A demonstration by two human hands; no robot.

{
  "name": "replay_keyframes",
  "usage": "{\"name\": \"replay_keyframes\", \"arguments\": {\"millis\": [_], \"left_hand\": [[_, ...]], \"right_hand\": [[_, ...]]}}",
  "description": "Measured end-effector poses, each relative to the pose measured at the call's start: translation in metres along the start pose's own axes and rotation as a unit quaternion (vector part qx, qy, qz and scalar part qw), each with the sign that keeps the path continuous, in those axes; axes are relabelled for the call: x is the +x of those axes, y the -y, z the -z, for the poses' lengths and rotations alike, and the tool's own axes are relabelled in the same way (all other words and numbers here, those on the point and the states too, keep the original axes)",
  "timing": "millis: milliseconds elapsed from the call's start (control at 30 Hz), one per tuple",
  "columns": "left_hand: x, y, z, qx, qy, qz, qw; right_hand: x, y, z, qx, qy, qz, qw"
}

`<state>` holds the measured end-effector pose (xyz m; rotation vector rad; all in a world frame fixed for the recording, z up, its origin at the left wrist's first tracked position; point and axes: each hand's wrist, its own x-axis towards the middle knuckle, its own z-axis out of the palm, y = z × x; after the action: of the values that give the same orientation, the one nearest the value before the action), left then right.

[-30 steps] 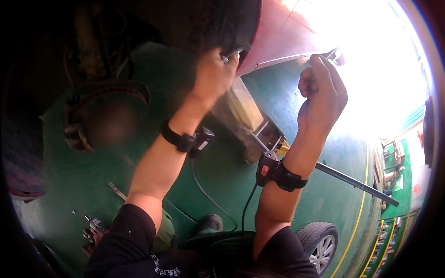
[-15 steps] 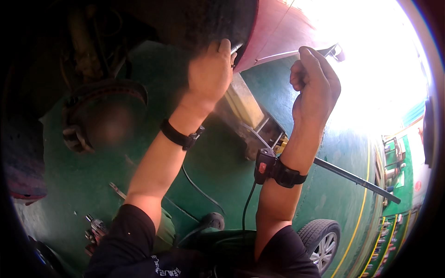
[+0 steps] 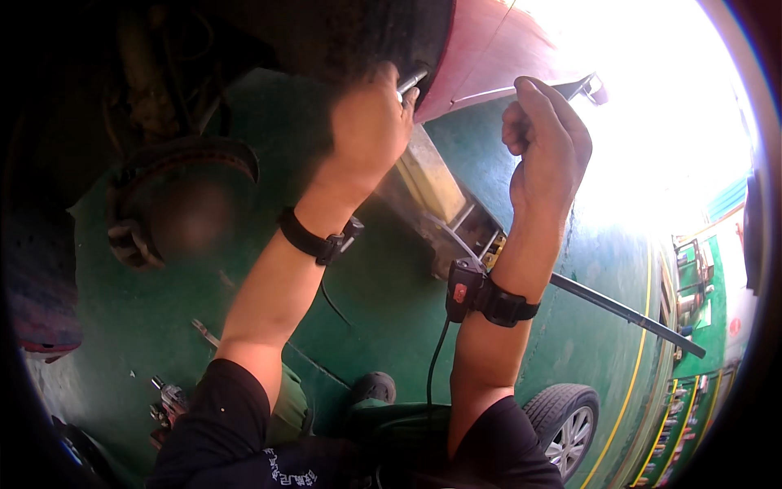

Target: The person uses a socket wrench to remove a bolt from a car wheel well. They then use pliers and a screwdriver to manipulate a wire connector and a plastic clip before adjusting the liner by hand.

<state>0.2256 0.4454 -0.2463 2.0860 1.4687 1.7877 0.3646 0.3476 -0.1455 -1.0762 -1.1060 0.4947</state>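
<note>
My left hand (image 3: 371,122) is wrapped around a slim silver metal rod-shaped tool (image 3: 413,80), whose end points at the edge of the dark wheel arch (image 3: 383,41) on a raised red car. Most of the tool is hidden in the palm, so its exact kind does not show. To the right, my right hand (image 3: 550,134) is raised beside the car's red body panel (image 3: 497,57). Its fingers are curled in, and whatever they may hold is hidden. Each wrist wears a black strap with a small device.
A brake disc assembly (image 3: 183,204) hangs at the left. Below the car stands a yellowish lift arm (image 3: 432,175), with a long dark bar (image 3: 627,314) to its right. A wheel (image 3: 562,428) and an air-wrench-like tool (image 3: 169,399) rest on the green floor. Shelves (image 3: 692,281) stand far right.
My left hand has turned slightly, and more of the silver tool shows between thumb and fingers. My right hand has shifted a little to the left.
</note>
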Motion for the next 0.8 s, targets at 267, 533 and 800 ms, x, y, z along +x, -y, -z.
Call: {"name": "replay_keyframes", "arguments": {"millis": [267, 533, 800], "left_hand": [[0.003, -0.005, 0.001, -0.08, 0.051, 0.108, 0.99], [0.007, -0.004, 0.006, -0.214, 0.084, 0.182, 0.956], [-0.003, -0.006, 0.003, 0.006, 0.038, -0.008, 0.999]], "right_hand": [[0.0, 0.0, -0.002, 0.002, 0.005, -0.009, 1.0], [0.001, -0.006, -0.002, 0.004, 0.007, -0.019, 1.0], [0.006, -0.016, 0.001, -0.008, 0.024, -0.04, 0.999]]}}
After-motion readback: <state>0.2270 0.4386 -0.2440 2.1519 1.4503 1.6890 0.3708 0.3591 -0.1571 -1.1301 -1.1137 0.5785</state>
